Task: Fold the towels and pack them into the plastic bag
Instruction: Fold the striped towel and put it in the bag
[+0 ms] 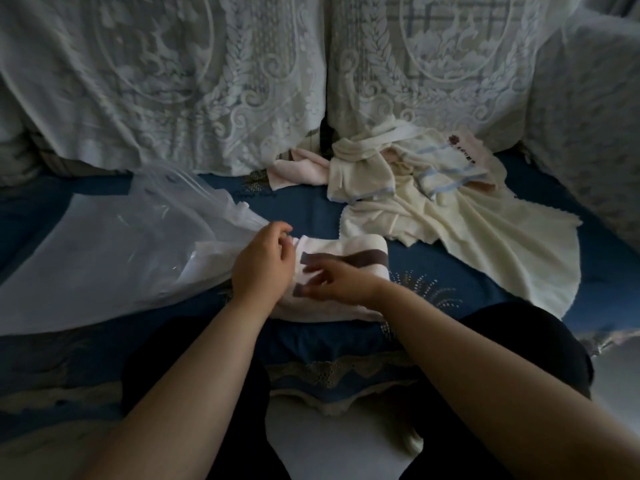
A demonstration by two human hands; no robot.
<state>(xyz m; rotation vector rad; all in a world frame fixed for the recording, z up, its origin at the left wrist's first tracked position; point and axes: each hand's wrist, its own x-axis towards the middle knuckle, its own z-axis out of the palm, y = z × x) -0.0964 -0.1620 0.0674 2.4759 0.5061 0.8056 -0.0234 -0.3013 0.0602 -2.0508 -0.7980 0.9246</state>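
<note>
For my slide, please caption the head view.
Both hands handle a folded striped towel beside the plastic bag.

I can't see the left end of the folded white towel with brown stripes [349,258]; my left hand [263,268] covers it. My right hand [341,282] is motion-blurred, its fingertips unclear. The clear plastic bag [104,251] runs off the left edge.
</note>
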